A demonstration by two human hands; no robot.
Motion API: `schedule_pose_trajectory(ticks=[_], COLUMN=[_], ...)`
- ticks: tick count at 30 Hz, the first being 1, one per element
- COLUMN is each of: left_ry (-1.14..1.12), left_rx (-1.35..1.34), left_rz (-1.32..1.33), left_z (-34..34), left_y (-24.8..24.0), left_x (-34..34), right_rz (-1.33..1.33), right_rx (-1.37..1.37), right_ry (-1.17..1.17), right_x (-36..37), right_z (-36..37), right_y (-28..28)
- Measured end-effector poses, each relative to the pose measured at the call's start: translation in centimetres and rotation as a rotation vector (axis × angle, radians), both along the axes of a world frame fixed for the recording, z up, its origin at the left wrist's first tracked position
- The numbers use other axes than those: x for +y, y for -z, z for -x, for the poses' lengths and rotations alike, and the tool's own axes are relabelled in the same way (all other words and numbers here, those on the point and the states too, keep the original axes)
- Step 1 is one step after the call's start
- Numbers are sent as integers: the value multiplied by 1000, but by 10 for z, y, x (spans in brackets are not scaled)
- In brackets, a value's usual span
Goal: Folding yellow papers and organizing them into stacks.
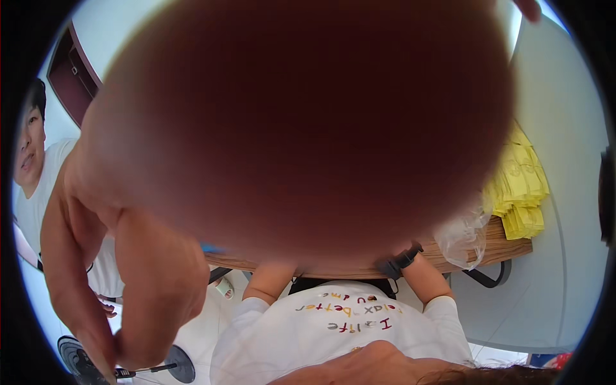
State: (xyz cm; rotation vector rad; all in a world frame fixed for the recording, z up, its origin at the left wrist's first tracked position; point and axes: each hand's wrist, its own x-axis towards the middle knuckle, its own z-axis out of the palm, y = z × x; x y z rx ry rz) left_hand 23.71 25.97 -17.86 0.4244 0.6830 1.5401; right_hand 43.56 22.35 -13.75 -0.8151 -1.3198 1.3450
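Note:
A large blurred hand (295, 128), which is not one of mine, fills most of the view close to the camera. Its fingers (151, 289) bend down at the lower left, and a fingertip (529, 9) shows at the top right. My left forearm (273, 281) and my right forearm (428, 282) reach to the table's edge from white sleeves. A black watch (404, 258) circles my right wrist. Both my hands are hidden behind the large hand, so what they hold or touch does not show.
The wood-grain tabletop (513, 250) shows at the right, with a clear plastic bag (463, 239) and stacked yellow packets (521, 183). Another person (58, 173) in white stands at the left. A black fan (77, 359) is at the lower left and a dark door (72, 74) behind.

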Motion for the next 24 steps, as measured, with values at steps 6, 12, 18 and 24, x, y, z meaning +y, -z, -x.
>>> schedule_pose_trajectory(ticks=[6, 12, 18, 24], left_ry=[-55, -18, -160, -115], left_rx=[134, 106, 144, 135], left_rz=[30, 21, -2, -40], left_z=[-4, -20, -19, -6], left_y=[-45, -50, -49, -7], left_x=[-24, -22, -15, 5], right_rz=[-15, 9, -235, -374], right_rx=[-201, -75, -332, -271], right_ry=[7, -17, 88, 243], right_x=[4, 8, 19, 33], right_z=[4, -2, 8, 5], right_y=[-16, -2, 19, 51])
